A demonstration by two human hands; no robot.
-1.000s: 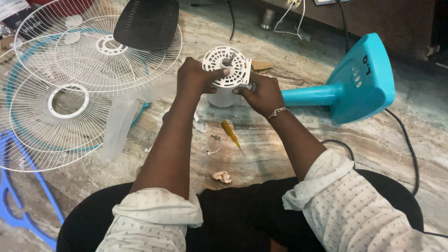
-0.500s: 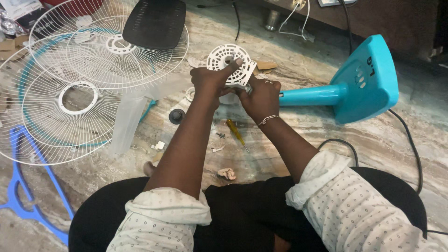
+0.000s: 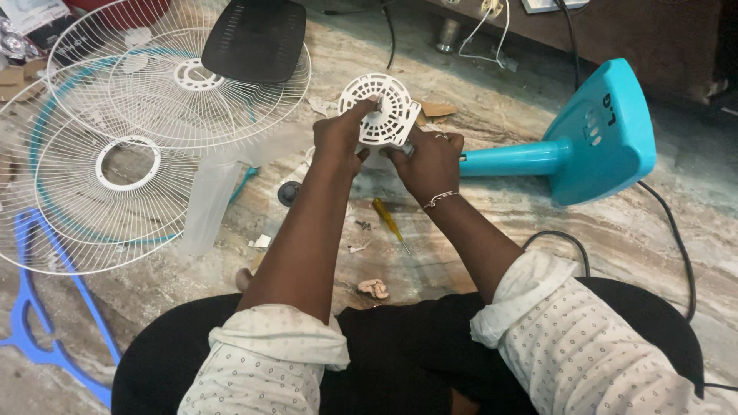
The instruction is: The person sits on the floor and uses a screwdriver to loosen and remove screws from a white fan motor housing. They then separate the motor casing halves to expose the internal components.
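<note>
Hands met at a white round vented motor cover (image 3: 382,107), held up above the marble floor (image 3: 477,230) near the middle of the view. Left hand (image 3: 340,141) gripped the cover's left edge, fingers curled tight around the rim with a fingertip on its face. Right hand (image 3: 428,159) was closed on the cover's lower right side, thumb pressed at the rim; a thin bracelet (image 3: 440,200) sat on that wrist. Just right of the hands lay a teal fan stand (image 3: 573,142), pole pointing at the cover, square base tipped up with small dark markings on its top face. A black cable (image 3: 676,238) ran from behind the base along the floor. Below the hands, on the floor, lay a yellow-handled screwdriver (image 3: 388,221), with small scraps near it. To the left sat 2 white wire fan guards (image 3: 115,161), overlapping, teal rims showing beneath. A translucent fan blade (image 3: 211,204) lay across the nearer guard's edge. A black vented panel (image 3: 254,38) rested on the far guard. A blue plastic frame (image 3: 46,323) lay at far left. Top left corner: brown cardboard pieces (image 3: 19,81) and a white printed package (image 3: 34,14), text too small to tell.
</note>
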